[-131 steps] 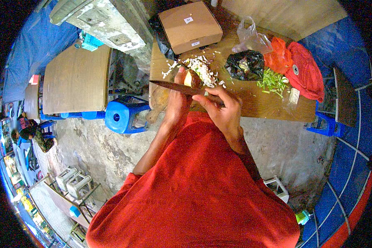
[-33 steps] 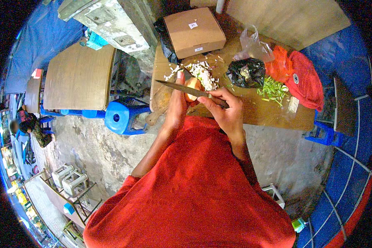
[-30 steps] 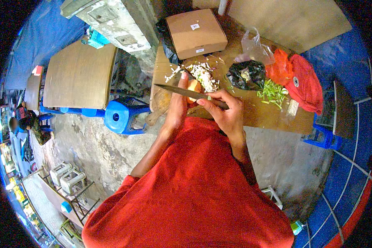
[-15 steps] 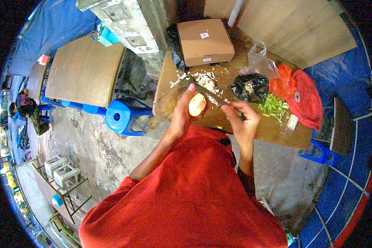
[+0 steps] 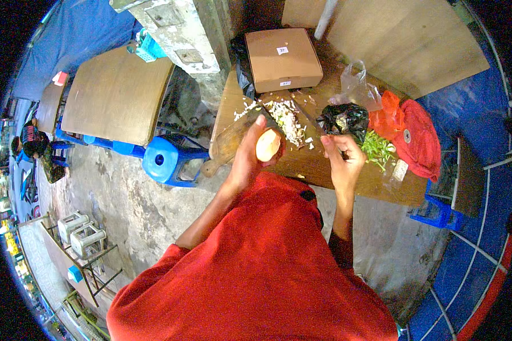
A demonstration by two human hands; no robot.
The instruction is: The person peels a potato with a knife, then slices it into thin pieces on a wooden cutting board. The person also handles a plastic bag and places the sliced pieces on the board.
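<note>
My left hand (image 5: 249,149) is wrapped round a pale, yellowish-orange rounded vegetable (image 5: 268,145), its smooth face turned up; the exact kind is unclear. To its right, my right hand (image 5: 344,160) grips a knife (image 5: 308,117), whose thin dark blade points up and away to the left, apart from the vegetable. Beneath and left of my left hand lies a wooden cutting board (image 5: 226,142) with a handle. Whitish chopped bits (image 5: 285,118) are heaped at the board's far right side and scattered on the wooden table (image 5: 307,165).
Chopped green pieces (image 5: 378,149), a black plastic bag (image 5: 347,120), a clear bag (image 5: 358,85) and a red cloth item (image 5: 420,136) lie at the right. A cardboard box (image 5: 283,59) stands at the back. A blue stool (image 5: 165,160) is left of the table.
My right hand has moved right with the knife, and the blade has swung away from the vegetable. My left hand still holds the vegetable in nearly the same place.
</note>
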